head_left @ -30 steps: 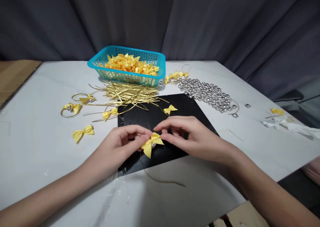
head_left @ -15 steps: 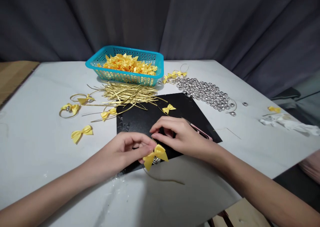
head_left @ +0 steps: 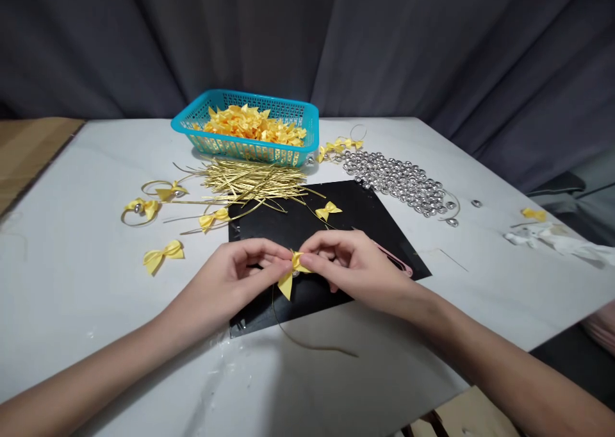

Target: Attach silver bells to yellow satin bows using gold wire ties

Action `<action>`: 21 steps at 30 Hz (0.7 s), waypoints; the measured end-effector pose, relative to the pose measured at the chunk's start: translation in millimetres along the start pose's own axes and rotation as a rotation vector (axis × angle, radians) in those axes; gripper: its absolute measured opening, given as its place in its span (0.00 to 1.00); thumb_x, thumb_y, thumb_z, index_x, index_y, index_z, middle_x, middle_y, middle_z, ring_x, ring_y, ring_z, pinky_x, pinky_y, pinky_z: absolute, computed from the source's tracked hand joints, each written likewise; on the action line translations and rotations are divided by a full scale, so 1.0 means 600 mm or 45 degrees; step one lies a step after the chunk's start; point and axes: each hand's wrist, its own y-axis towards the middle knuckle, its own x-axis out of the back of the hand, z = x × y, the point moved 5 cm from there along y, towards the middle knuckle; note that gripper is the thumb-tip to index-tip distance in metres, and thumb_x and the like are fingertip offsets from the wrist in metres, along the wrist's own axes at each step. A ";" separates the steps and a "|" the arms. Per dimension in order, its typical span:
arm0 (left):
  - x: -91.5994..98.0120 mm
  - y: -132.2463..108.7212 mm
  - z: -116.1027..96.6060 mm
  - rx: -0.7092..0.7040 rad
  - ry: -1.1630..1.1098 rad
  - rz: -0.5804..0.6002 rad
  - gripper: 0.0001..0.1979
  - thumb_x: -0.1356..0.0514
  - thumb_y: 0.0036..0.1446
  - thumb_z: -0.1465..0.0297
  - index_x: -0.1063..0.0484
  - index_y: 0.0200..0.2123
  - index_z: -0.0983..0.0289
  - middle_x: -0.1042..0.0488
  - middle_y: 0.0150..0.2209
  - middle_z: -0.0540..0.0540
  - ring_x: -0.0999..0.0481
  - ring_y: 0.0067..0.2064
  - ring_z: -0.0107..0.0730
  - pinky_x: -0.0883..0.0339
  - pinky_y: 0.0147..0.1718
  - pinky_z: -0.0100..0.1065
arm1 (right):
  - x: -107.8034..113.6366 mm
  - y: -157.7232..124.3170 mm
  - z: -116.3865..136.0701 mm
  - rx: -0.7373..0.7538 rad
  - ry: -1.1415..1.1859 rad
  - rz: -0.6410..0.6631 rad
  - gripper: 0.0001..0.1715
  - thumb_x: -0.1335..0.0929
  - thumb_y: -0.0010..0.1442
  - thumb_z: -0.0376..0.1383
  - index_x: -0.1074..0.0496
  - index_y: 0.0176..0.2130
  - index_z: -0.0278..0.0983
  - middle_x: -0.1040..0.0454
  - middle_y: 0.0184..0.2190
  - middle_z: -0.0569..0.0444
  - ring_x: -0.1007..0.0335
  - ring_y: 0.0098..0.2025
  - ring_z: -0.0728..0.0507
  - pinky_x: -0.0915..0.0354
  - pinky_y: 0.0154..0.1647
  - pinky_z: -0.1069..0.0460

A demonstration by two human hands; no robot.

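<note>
two bare hands: left hand and right hand meet over the front part of a black, flat, four-sided mat; fingertips nearly touching.
left grip: thumb and forefinger pressed together, pinching the left side of a yellow, shiny ribbon bow.
right grip: thumb and forefinger pinching the same bow at its right side, covering much of it.
held bow: between the hands, above the mat, one tail pointing down; a bit of silver shows beneath it, too covered to make out.
thin gold wire: hangs below the left hand, curving past the mat's front edge.
pink-rimmed tool: on the mat toward its right corner, partly behind the right hand; kind cannot be told.
mat, far part: one loose yellow bow.
table, far edge: blue perforated plastic basket heaped with yellow bows; gold wire pile just in front.
table, toward far right corner: spread of shiny silver beads.
table, toward left edge: two bows on curled gold wire, one plain bow.
</note>
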 end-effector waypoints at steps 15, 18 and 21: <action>0.004 0.009 0.004 -0.003 0.112 0.012 0.06 0.36 0.50 0.67 0.26 0.25 0.63 0.26 0.24 0.48 0.28 0.27 0.24 0.36 0.26 0.23 | -0.012 0.011 -0.024 -0.196 0.548 0.009 0.17 0.25 0.45 0.40 0.29 0.31 0.30 0.28 0.23 0.57 0.39 0.17 0.57 0.37 0.17 0.60; 0.001 0.012 0.007 0.028 0.091 0.031 0.07 0.36 0.49 0.66 0.25 0.26 0.64 0.25 0.25 0.49 0.28 0.27 0.24 0.36 0.27 0.23 | -0.013 0.010 -0.027 -0.224 0.578 0.042 0.17 0.25 0.45 0.39 0.28 0.31 0.30 0.29 0.22 0.57 0.37 0.18 0.56 0.36 0.17 0.61; -0.002 0.013 0.011 0.069 0.078 0.060 0.08 0.35 0.48 0.65 0.25 0.26 0.64 0.25 0.24 0.49 0.29 0.26 0.24 0.36 0.26 0.23 | -0.015 0.009 -0.025 -0.222 0.525 0.102 0.13 0.27 0.49 0.36 0.28 0.33 0.30 0.31 0.21 0.58 0.37 0.21 0.55 0.34 0.19 0.61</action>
